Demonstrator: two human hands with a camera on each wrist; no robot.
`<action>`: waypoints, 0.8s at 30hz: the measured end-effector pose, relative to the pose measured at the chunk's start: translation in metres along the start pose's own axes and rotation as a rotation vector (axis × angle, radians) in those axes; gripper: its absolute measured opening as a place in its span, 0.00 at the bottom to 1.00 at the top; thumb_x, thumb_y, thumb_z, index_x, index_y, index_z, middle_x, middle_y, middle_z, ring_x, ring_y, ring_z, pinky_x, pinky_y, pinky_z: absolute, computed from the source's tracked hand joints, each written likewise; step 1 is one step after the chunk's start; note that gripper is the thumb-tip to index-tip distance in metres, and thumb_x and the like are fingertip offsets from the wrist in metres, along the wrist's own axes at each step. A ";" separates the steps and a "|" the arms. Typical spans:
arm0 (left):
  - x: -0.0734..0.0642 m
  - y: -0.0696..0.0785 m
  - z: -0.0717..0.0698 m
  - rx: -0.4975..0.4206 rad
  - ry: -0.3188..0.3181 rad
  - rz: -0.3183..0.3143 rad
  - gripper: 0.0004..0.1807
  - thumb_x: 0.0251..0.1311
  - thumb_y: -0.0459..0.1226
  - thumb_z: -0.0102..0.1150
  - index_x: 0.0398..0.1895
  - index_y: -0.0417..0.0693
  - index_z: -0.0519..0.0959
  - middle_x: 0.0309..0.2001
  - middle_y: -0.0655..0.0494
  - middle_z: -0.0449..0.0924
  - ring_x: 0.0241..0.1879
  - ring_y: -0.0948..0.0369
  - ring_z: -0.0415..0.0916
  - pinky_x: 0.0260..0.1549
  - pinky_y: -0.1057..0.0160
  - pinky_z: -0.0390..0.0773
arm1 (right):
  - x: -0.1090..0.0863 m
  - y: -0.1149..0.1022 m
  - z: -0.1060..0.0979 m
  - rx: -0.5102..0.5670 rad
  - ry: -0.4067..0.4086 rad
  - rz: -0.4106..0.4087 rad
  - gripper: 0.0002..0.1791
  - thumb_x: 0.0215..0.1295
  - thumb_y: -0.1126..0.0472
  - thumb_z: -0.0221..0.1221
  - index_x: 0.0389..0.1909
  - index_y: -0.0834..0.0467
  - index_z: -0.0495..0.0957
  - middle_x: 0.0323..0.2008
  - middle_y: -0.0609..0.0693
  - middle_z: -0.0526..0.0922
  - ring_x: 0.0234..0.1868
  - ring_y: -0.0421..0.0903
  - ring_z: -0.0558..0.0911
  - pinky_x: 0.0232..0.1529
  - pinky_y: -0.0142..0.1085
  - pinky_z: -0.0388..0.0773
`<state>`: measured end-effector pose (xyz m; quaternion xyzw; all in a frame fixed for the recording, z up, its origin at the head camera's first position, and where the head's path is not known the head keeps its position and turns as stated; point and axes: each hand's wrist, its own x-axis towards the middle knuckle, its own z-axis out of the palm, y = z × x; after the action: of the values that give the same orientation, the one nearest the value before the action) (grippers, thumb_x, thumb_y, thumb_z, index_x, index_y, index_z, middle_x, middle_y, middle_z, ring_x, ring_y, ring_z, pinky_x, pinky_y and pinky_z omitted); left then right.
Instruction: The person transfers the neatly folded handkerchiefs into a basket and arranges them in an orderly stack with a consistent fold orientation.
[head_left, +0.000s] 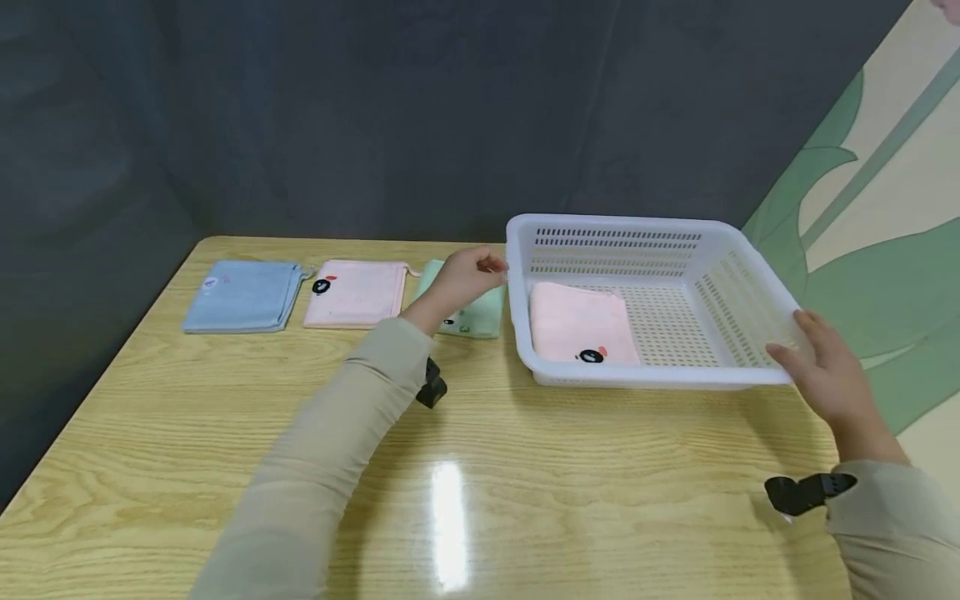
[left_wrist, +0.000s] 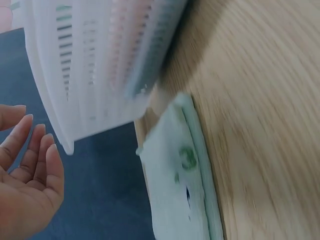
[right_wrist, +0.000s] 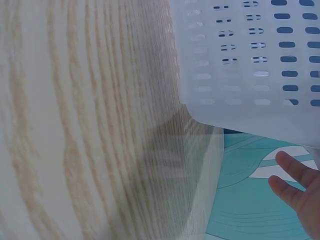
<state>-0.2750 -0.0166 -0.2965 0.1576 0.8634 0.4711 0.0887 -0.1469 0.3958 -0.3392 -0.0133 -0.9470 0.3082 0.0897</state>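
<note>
A white slotted plastic basket (head_left: 630,375) stands toward the right of the table, with a folded pink cloth (head_left: 581,321) inside its left part. My left hand (head_left: 468,279) is at the basket's left rim, fingers loosely bent and holding nothing; the left wrist view shows a gap between these fingers (left_wrist: 37,155) and the rim. Under that forearm lies a folded green cloth (head_left: 480,317), partly covered in the head view. At the basket's front right corner is my right hand (head_left: 828,367), thumb over the rim. Its fingers (right_wrist: 292,185) extend, spread, outside the basket wall.
Left of the green cloth lie a folded pink cloth (head_left: 356,293) and a folded blue cloth (head_left: 243,296) in a row. A dark curtain (head_left: 375,125) hangs behind the wooden table (head_left: 562,492). At the right, a wall with painted leaves (head_left: 885,275) borders it.
</note>
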 end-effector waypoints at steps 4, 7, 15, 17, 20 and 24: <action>-0.005 -0.006 -0.010 0.052 0.014 0.002 0.12 0.57 0.36 0.51 0.43 0.43 0.73 0.44 0.52 0.72 0.44 0.59 0.67 0.39 0.62 0.69 | 0.001 -0.001 0.000 0.017 0.000 0.011 0.35 0.63 0.55 0.42 0.63 0.66 0.38 0.64 0.63 0.35 0.60 0.67 0.37 0.49 0.65 0.37; -0.010 -0.011 -0.019 0.082 0.023 0.000 0.11 0.57 0.36 0.51 0.43 0.43 0.73 0.44 0.51 0.71 0.44 0.58 0.67 0.40 0.62 0.69 | 0.000 -0.002 0.001 0.020 -0.003 0.025 0.35 0.63 0.55 0.42 0.64 0.66 0.38 0.64 0.62 0.35 0.60 0.67 0.37 0.49 0.65 0.37; -0.025 -0.034 -0.048 0.098 0.059 -0.050 0.12 0.57 0.35 0.50 0.45 0.42 0.71 0.46 0.48 0.70 0.46 0.56 0.66 0.42 0.59 0.68 | 0.002 -0.003 0.001 0.011 -0.011 0.019 0.35 0.63 0.55 0.41 0.63 0.66 0.37 0.64 0.63 0.35 0.60 0.67 0.36 0.49 0.65 0.36; -0.029 -0.039 -0.056 0.098 0.073 -0.064 0.13 0.57 0.35 0.50 0.45 0.42 0.70 0.46 0.47 0.69 0.46 0.55 0.65 0.43 0.58 0.67 | 0.002 -0.002 0.001 0.006 -0.009 0.011 0.35 0.63 0.55 0.41 0.63 0.67 0.38 0.64 0.64 0.35 0.60 0.68 0.37 0.49 0.65 0.36; -0.033 -0.045 -0.067 0.110 0.092 -0.076 0.13 0.57 0.34 0.49 0.46 0.41 0.70 0.47 0.46 0.69 0.47 0.55 0.65 0.44 0.58 0.67 | 0.001 -0.001 0.000 0.002 -0.009 0.003 0.35 0.63 0.55 0.41 0.63 0.68 0.38 0.63 0.65 0.35 0.60 0.68 0.37 0.50 0.65 0.36; -0.040 -0.050 -0.082 0.140 0.121 -0.089 0.14 0.58 0.35 0.48 0.47 0.40 0.69 0.47 0.45 0.69 0.47 0.53 0.65 0.44 0.57 0.67 | -0.001 -0.002 0.000 0.008 -0.009 0.001 0.35 0.63 0.55 0.41 0.63 0.68 0.38 0.64 0.64 0.35 0.60 0.68 0.37 0.49 0.65 0.36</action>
<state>-0.2721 -0.1209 -0.2941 0.0961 0.9040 0.4140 0.0460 -0.1459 0.3943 -0.3388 -0.0121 -0.9461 0.3122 0.0853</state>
